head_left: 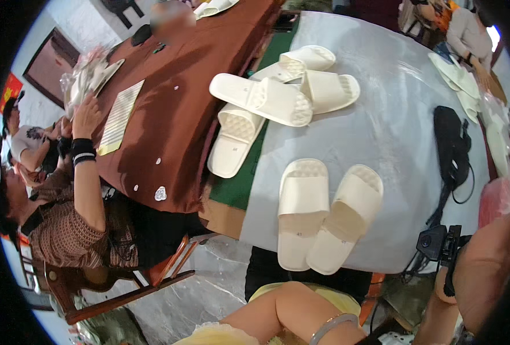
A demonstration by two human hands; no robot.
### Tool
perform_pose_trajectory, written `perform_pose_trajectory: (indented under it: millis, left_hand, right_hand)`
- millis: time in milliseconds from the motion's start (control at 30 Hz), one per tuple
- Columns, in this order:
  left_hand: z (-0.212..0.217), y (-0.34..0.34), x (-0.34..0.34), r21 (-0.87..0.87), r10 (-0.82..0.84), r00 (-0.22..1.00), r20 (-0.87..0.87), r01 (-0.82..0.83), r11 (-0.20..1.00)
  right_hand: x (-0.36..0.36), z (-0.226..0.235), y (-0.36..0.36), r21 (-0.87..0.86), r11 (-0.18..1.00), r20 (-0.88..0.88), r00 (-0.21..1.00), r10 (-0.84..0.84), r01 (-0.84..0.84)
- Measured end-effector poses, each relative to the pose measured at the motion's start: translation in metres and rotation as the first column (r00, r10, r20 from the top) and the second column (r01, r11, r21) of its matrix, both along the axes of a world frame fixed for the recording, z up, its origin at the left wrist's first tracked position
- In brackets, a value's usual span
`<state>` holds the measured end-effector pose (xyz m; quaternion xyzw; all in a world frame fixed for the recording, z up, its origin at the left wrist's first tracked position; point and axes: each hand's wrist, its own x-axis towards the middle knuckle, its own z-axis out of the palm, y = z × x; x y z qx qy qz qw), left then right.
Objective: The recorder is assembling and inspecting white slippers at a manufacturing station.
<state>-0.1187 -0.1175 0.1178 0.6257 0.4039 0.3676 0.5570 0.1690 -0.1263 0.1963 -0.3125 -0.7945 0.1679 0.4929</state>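
Observation:
Two cream slide slippers lie side by side at the near edge of the grey table, the left slipper upright and the right slipper tilted outward, heels overlapping. My left arm bends at the lower edge, with a bracelet on the wrist; its hand is out of the picture. Large and close at the right is my right arm, a small black camera strapped to it. Its fingers do not show, nor does anything they may hold. Neither arm touches the slippers.
More cream slippers lie crossed in a pile farther off. A black bag, white slippers and a pink bag sit right. Left, a co-worker's hand is at wrapped slippers beside a paper sheet on the brown-covered table.

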Motion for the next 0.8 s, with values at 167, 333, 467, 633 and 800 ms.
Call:
perform_pose_trajectory:
  millis: [167, 333, 467, 633, 800]
  left_hand:
    - [-0.005, 0.000, 0.005, -0.078, -0.175, 0.984, 0.020, 0.176, 0.981]
    - [-0.018, 0.013, 0.056, -0.002, -0.439, 0.888, 0.140, 0.443, 0.896]
    - [-0.039, 0.031, 0.090, 0.056, -0.659, 0.738, 0.147, 0.659, 0.750]
    - [-0.042, 0.020, 0.082, -0.277, -0.629, 0.772, 0.093, 0.627, 0.728]
    - [-0.059, 0.019, 0.094, -0.308, -0.551, 0.834, -0.040, 0.514, 0.801]
  right_hand:
    - [0.009, 0.046, -0.029, -0.056, 0.995, 0.163, 0.984, -0.074, 0.084]
    - [0.018, 0.059, -0.099, 0.205, 0.852, 0.118, 0.851, -0.511, 0.483]
    - [0.025, -0.004, -0.086, 0.131, 0.952, -0.132, 0.957, -0.260, 0.277]
    - [0.031, -0.027, -0.112, -0.248, 0.840, -0.549, 0.784, 0.290, -0.483]
    - [0.015, -0.016, -0.129, -0.482, 0.776, -0.813, 0.538, -0.222, -0.408]
